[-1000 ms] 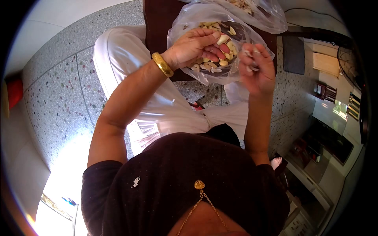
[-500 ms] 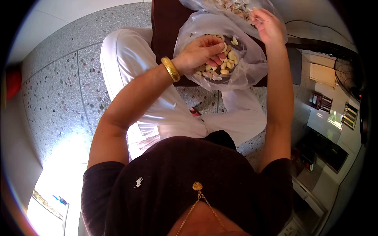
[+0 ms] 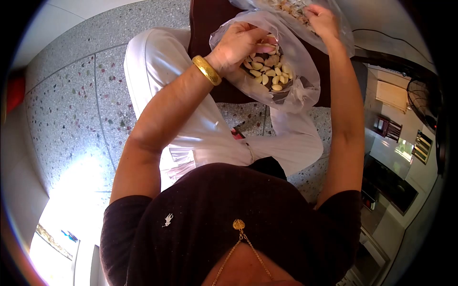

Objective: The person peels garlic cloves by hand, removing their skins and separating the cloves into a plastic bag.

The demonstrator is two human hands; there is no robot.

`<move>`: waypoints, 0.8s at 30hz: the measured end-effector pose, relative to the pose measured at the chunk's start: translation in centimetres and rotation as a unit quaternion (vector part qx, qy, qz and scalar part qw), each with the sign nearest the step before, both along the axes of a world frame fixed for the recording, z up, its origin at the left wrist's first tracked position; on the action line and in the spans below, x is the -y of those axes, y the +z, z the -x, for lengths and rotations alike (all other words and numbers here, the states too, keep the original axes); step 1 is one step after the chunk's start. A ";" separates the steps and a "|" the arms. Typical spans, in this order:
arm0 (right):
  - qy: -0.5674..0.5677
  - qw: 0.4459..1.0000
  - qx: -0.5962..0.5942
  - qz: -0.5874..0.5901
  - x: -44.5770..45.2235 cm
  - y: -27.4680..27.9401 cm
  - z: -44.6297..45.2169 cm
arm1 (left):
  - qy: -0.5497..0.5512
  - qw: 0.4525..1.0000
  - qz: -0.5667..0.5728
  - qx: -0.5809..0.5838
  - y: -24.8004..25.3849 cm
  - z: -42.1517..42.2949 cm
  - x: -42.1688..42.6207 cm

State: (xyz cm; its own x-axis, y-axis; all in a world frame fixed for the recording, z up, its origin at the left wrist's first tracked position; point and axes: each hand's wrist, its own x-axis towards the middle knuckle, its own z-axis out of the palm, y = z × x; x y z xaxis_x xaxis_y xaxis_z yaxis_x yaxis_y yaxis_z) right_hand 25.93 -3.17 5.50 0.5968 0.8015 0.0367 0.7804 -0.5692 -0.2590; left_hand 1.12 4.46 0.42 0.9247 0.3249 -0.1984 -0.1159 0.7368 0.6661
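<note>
My left hand [image 3: 242,44], with a gold bangle on its wrist, is over the mouth of a clear plastic bag [image 3: 305,71]. Its thumb and fingers are pinched together on what looks like a pale garlic clove, mostly hidden by the fingers. Several peeled garlic cloves [image 3: 270,72] lie loose in the bag below. My right hand [image 3: 323,23] is at a second clear bag [image 3: 344,28] farther back, which holds dry papery garlic skins [image 3: 295,10]. Its fingers are curled closed beside the skins; anything inside them cannot be made out.
Both bags rest on a dark brown low surface [image 3: 202,28]. My crossed legs in white trousers [image 3: 157,71] are close in front of it, on a speckled stone floor [image 3: 71,105]. A black cable [image 3: 386,35] runs along the right, near a dark fan [image 3: 422,95].
My left hand has risen up and away, uncovering more cloves in the near bag. My right hand has dropped slightly toward the skins, its fingers now more curled.
</note>
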 end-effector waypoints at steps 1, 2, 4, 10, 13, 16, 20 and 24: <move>0.042 0.999 -0.012 -0.031 0.6 -1.8 -1.7 | 0.006 1.000 0.017 0.012 -0.2 -0.1 0.0; 0.083 0.994 -0.023 -0.061 1.0 -2.7 -2.5 | 0.011 0.999 0.034 0.024 -0.4 -0.2 0.0; 0.004 0.999 0.040 -0.011 0.5 -0.7 -0.1 | 0.016 0.998 0.041 0.054 -0.6 -0.4 0.1; 0.046 0.994 -0.006 -0.099 1.1 1.3 2.8 | -0.003 0.999 0.014 0.047 -0.2 -0.2 0.3; 0.013 0.960 -0.158 -0.231 2.5 3.0 5.0 | -0.007 0.999 -0.014 0.033 0.1 0.0 0.2; -0.016 0.909 -0.241 -0.338 4.1 7.2 11.6 | -0.004 0.999 -0.018 0.026 -0.1 0.0 0.5; 0.183 0.929 -0.257 -0.192 8.0 6.4 16.5 | 0.004 1.000 -0.002 0.016 -0.1 0.0 0.3; 0.234 0.958 -0.106 -0.131 8.0 0.1 17.8 | 0.033 0.998 0.027 0.043 -0.4 0.0 0.2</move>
